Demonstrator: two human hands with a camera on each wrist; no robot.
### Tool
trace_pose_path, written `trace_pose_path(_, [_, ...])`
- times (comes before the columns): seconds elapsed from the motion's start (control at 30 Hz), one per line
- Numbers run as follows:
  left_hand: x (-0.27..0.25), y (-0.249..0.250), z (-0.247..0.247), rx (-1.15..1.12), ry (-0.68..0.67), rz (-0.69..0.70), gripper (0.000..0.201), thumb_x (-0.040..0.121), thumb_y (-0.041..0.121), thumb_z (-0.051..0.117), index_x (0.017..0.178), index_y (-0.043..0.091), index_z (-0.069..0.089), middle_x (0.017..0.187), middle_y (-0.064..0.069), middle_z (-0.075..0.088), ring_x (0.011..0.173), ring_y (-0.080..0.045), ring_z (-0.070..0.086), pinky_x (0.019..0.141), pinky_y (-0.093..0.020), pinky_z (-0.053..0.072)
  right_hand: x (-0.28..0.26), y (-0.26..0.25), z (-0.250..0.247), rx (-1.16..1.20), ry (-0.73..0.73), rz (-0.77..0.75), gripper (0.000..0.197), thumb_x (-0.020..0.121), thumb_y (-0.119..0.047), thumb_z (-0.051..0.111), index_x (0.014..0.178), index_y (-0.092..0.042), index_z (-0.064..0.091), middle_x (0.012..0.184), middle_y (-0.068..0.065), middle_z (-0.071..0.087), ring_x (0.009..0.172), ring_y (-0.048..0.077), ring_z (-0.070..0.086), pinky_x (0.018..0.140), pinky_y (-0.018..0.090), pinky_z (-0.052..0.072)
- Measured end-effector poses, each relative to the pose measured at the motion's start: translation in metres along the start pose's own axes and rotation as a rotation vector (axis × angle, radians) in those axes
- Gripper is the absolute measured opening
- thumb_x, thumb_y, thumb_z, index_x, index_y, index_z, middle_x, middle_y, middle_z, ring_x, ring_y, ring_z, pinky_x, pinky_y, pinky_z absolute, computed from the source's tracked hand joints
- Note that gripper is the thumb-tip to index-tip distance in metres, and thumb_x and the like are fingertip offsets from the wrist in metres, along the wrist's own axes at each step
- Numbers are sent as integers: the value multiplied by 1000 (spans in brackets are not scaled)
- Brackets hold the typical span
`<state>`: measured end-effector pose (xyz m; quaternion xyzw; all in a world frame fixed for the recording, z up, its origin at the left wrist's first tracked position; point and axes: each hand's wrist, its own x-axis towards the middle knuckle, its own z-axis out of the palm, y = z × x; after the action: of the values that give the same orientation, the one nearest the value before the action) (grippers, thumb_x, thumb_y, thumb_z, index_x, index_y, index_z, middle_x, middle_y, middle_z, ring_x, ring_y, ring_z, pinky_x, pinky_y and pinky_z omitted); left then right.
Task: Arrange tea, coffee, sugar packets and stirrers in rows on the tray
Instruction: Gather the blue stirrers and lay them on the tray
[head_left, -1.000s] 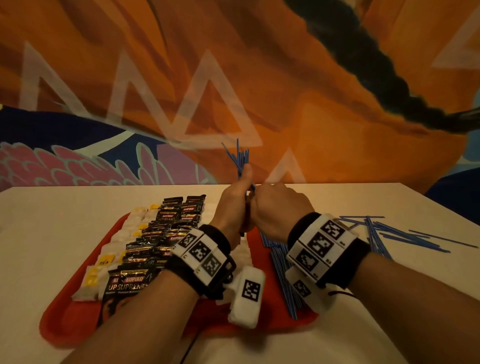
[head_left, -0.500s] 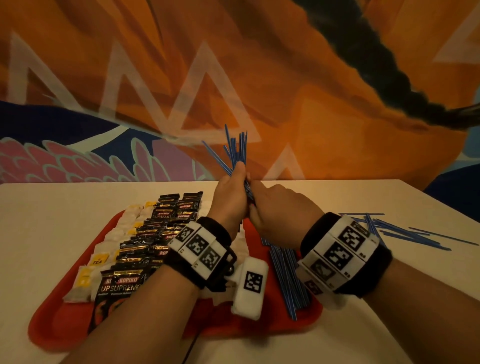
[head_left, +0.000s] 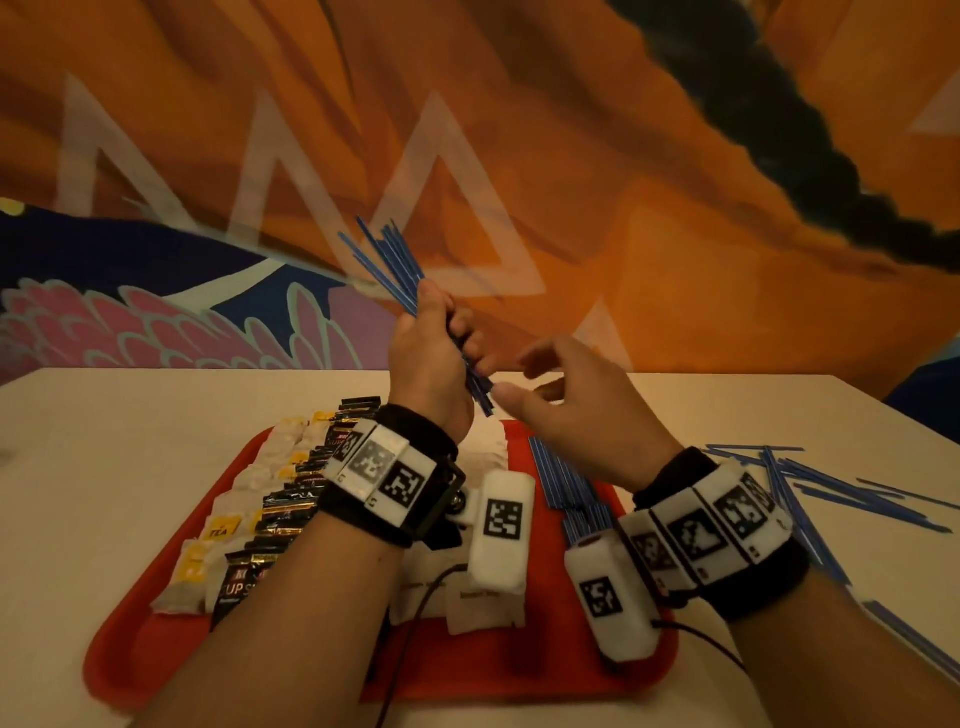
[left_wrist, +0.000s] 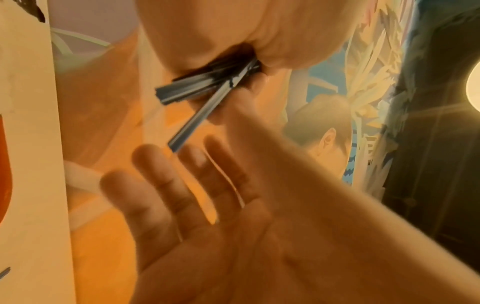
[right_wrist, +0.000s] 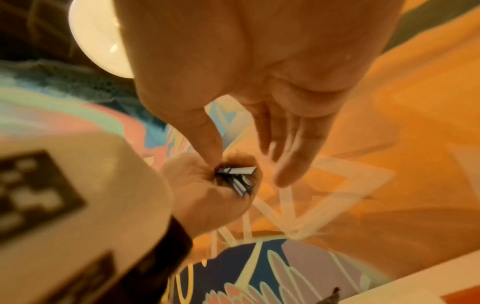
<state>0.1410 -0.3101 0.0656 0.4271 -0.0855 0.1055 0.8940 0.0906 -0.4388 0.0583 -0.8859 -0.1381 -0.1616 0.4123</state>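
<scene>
My left hand (head_left: 434, 343) grips a bundle of blue stirrers (head_left: 389, 260) in a fist, raised above the red tray (head_left: 156, 649) and tilted to the left. My right hand (head_left: 550, 387) hovers open just right of the bundle's lower ends, holding nothing. In the left wrist view the bundle (left_wrist: 197, 86) sticks out of the fist, with the right hand's spread fingers (left_wrist: 166, 185) below it. On the tray lie rows of tea packets (head_left: 228, 525), black coffee packets (head_left: 291, 512), white sugar packets (head_left: 483, 608) and blue stirrers (head_left: 566, 483).
More blue stirrers (head_left: 841, 493) lie scattered on the beige table (head_left: 104, 441) to the right of the tray. A painted orange wall (head_left: 675, 208) stands right behind the table's far edge. Both wrists carry camera bands over the tray.
The left hand has lifted the stirrer bundle higher and tilted it left. The right hand, which was against the bundle, has let go and opened.
</scene>
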Motion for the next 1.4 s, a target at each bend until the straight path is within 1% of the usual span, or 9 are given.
trace_pose_path(0.2, [-2, 5, -1, 124, -39, 97, 33, 107, 38, 35, 80, 21, 42, 56, 7, 31, 43, -8, 22, 37, -21, 18, 5, -14, 27, 866, -280, 378, 52, 97, -57, 43, 120, -13, 62, 124, 15, 62, 114, 33, 64, 102, 43, 51])
trace_pose_path(0.37, [-10, -5, 2, 301, -132, 110, 35, 106, 39, 38, 78, 19, 40, 52, 8, 30, 42, -10, 25, 38, -22, 22, 10, -22, 24, 1323, -272, 459, 53, 97, -58, 42, 115, -12, 61, 72, 0, 51, 68, 11, 51, 81, 30, 48])
trace_pose_path(0.53, [-13, -6, 2, 445, -178, 107, 31, 106, 35, 40, 79, 22, 46, 51, 11, 36, 40, -5, 34, 39, -19, 29, 10, -15, 22, 1073, -209, 326, 48, 99, -56, 39, 118, -23, 68, 100, 0, 71, 100, 19, 66, 95, 41, 53])
trace_pose_path(0.67, [-14, 1, 1, 625, -360, 48, 28, 107, 29, 41, 80, 19, 44, 51, 9, 31, 37, -6, 26, 39, -23, 23, 17, -12, 4, 430, 107, 40, 32, 100, -54, 34, 115, -40, 59, 112, -27, 61, 111, -4, 54, 88, 15, 40])
trace_pose_path(0.77, [-16, 8, 2, 948, -546, 72, 26, 105, 29, 43, 81, 19, 45, 47, 13, 35, 38, -4, 28, 45, -26, 23, 26, -3, -18, 366, 345, -64, 61, 93, -68, 36, 135, -26, 51, 130, -14, 55, 118, -1, 51, 100, 23, 42])
trace_pose_path(0.87, [-20, 13, 6, 1182, -700, 57, 26, 104, 29, 45, 88, 9, 49, 52, 13, 36, 43, -4, 29, 49, -26, 27, 28, 6, -36, 247, 460, -93, 52, 101, -53, 35, 142, -23, 47, 140, -6, 53, 122, 0, 47, 98, 12, 37])
trace_pose_path(1.03, [-26, 12, 10, 1436, -761, 84, 17, 101, 32, 52, 97, 16, 55, 70, -1, 51, 54, -7, 42, 55, -24, 36, 25, 10, -23, 257, 362, -148, 33, 106, -26, 37, 106, -16, 68, 99, -2, 71, 92, 9, 69, 88, 41, 57])
trace_pose_path(1.27, [-24, 24, 8, 1485, -748, 151, 11, 98, 39, 58, 89, 40, 53, 61, 8, 48, 48, 0, 46, 48, -14, 36, 25, 9, -26, 146, 168, -237, 23, 101, -25, 52, 92, -23, 74, 87, -4, 74, 84, 11, 69, 82, 36, 57])
trace_pose_path(1.4, [-20, 29, 2, 1740, -620, 155, 33, 100, 34, 54, 69, 27, 48, 61, 4, 50, 51, -8, 47, 47, -23, 34, 22, 10, -37, -173, 138, -313, 34, 94, -43, 55, 88, -19, 79, 77, 2, 73, 66, 12, 61, 60, 28, 49])
